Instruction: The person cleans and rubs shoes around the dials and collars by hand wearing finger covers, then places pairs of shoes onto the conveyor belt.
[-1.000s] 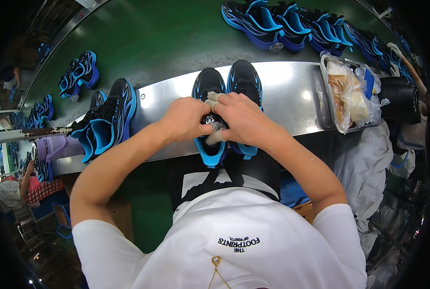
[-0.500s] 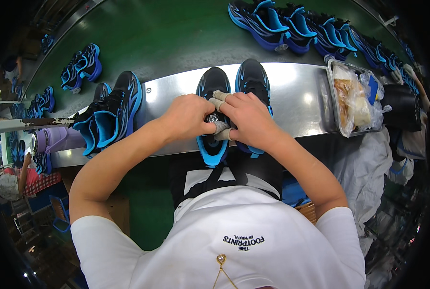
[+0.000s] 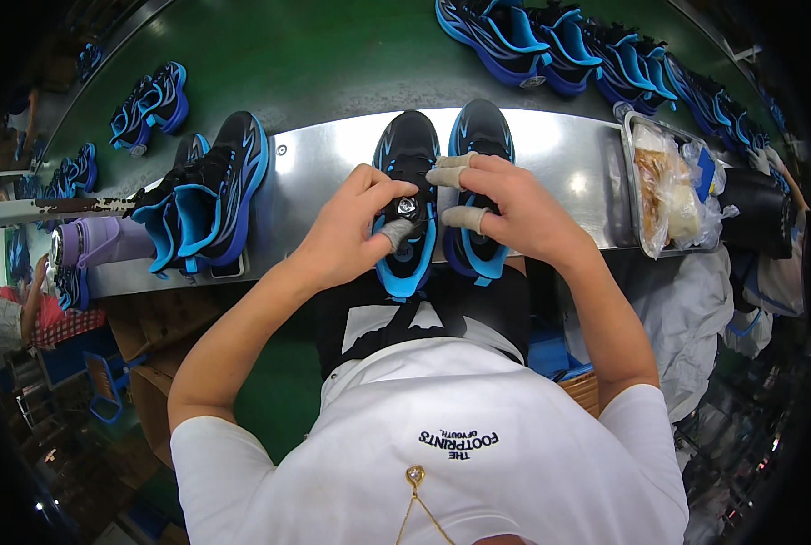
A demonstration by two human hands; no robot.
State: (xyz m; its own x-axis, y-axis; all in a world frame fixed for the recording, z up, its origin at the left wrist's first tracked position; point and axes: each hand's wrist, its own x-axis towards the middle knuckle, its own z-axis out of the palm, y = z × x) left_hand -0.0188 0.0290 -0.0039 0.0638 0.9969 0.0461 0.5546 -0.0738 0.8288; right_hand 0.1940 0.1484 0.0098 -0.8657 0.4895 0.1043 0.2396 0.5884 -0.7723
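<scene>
Two black sneakers with blue trim stand side by side before me, toes pointing away. My left hand [image 3: 343, 227] grips the left sneaker [image 3: 408, 145] at its tongue, forefinger and taped thumb on either side of a round shiny dial [image 3: 408, 208]. My right hand [image 3: 519, 207] is open over the right sneaker [image 3: 481, 127], its taped fingertips reaching toward the left sneaker's edge. The right hand's thumb and fingers are apart with nothing between them. Part of the right sneaker's opening is hidden under that hand.
The sneakers stand on a metal ledge [image 3: 333, 150] along a green conveyor belt [image 3: 323, 64]. More sneakers [image 3: 214, 195] stand at left, beside a purple bottle [image 3: 105, 243]. Others line the far right of the belt. A metal tray [image 3: 631, 182] of plastic-wrapped items sits at right.
My right hand has drawn back to the right, away from the left sneaker's dial, and its fingers have spread. The left hand stays at the tongue, and the dial now shows.
</scene>
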